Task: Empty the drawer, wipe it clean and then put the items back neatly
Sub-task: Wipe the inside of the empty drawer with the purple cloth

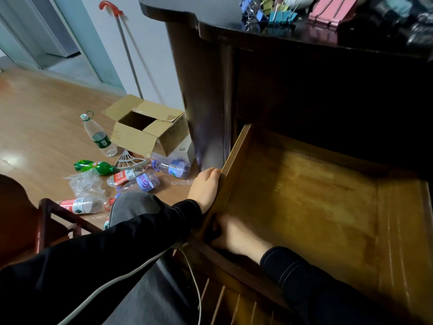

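The wooden drawer (316, 207) stands pulled out of the dark desk, and its bare bottom shows nothing lying on it. My left hand (206, 188) grips the drawer's left side wall (234, 160) from outside, fingers curled over the rim. My right hand (234, 235) is inside the drawer at the near left corner, blurred, with fingers curled on a small dark thing (215, 228) that I cannot identify. Coloured binder clips (276, 12), pink clips (328, 12) and dark items (398, 22) lie on the desk top (222, 22).
On the floor to the left lie an open cardboard box (145, 127) and several plastic bottles (131, 177). A red-handled pole (126, 48) leans on the wall. A wooden chair (46, 219) is at the lower left. A white cable (140, 266) crosses my lap.
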Motion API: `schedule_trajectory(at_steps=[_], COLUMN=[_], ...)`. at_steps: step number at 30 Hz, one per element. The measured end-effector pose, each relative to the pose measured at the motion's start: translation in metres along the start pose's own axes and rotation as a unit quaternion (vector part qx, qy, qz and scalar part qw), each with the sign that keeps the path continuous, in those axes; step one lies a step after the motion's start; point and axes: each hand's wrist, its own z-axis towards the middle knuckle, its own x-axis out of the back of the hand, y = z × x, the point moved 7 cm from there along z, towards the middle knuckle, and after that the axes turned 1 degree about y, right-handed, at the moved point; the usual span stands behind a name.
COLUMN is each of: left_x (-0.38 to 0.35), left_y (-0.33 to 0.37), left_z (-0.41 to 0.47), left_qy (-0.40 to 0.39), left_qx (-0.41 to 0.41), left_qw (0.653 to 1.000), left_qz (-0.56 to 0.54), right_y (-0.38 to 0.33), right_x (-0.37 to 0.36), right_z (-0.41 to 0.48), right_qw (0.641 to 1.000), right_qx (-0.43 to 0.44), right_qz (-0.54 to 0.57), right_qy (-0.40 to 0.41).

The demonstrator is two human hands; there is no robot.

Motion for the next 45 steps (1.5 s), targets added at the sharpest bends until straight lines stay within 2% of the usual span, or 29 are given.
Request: schedule_trajectory(at_steps=[3,6,9,11,12,14,16,17,19,21,23,25,28,30,33,35,38,41,45], left_x=[0.002,0.011,0.013,0.006,0.000,-0.017,-0.045,-0.065,-0.103,-0.128,-0.148,-0.165,-0.183,-0.192,-0.207,-0.216,-0.226,-0.237,-0.262], left_y=[0.005,0.022,0.063,0.096,0.109,0.127,0.125,0.119,0.109,0.107,0.106,0.101,0.096,0.093,0.089,0.092,0.098,0.113,0.131], left_z=[-0.002,-0.010,-0.026,-0.037,-0.040,-0.044,-0.048,-0.055,-0.067,-0.075,-0.079,-0.078,-0.072,-0.070,-0.065,-0.063,-0.056,-0.046,-0.031], left_qy=[0.008,0.041,0.061,0.035,0.007,-0.058,-0.163,-0.232,-0.341,-0.413,-0.444,-0.430,-0.380,-0.350,-0.311,-0.300,-0.289,-0.285,-0.258], left_qx=[-0.027,-0.105,-0.238,-0.304,-0.311,-0.261,-0.118,-0.031,0.097,0.122,0.119,0.127,0.149,0.160,0.162,0.157,0.138,0.100,0.063], left_qw=[0.999,0.988,0.952,0.935,0.937,0.960,0.978,0.962,0.896,0.849,0.833,0.838,0.846,0.860,0.875,0.879,0.888,0.896,0.913], left_qz=[0.018,0.107,0.182,0.181,0.161,0.086,-0.052,-0.142,-0.268,-0.306,-0.307,-0.312,-0.344,-0.334,-0.333,-0.337,-0.329,-0.326,-0.311], right_y=[0.011,0.026,0.045,0.056,0.059,0.062,0.062,0.061,0.062,0.066,0.080,0.103,0.149,0.178,0.217,0.234,0.244,0.243,0.241], right_x=[0.016,0.058,0.100,0.123,0.133,0.151,0.162,0.165,0.170,0.175,0.179,0.186,0.210,0.222,0.228,0.227,0.220,0.218,0.217], right_z=[-0.003,-0.015,-0.043,-0.066,-0.078,-0.102,-0.121,-0.129,-0.141,-0.153,-0.165,-0.178,-0.208,-0.228,-0.245,-0.234,-0.206,-0.199,-0.200], right_qw=[0.993,0.971,0.944,0.932,0.928,0.920,0.914,0.911,0.902,0.900,0.911,0.911,0.896,0.860,0.798,0.800,0.834,0.833,0.831], right_qx=[-0.021,-0.043,-0.044,-0.048,-0.047,-0.041,-0.032,-0.028,-0.026,-0.042,-0.065,-0.098,-0.163,-0.216,-0.268,-0.287,-0.293,-0.287,-0.273], right_qz=[0.115,0.201,0.252,0.273,0.277,0.285,0.299,0.315,0.357,0.376,0.352,0.323,0.170,0.077,0.047,0.073,0.073,0.029,0.034], right_qy=[0.010,0.122,0.210,0.235,0.246,0.267,0.271,0.264,0.240,0.216,0.204,0.237,0.376,0.455,0.538,0.521,0.461,0.471,0.483])
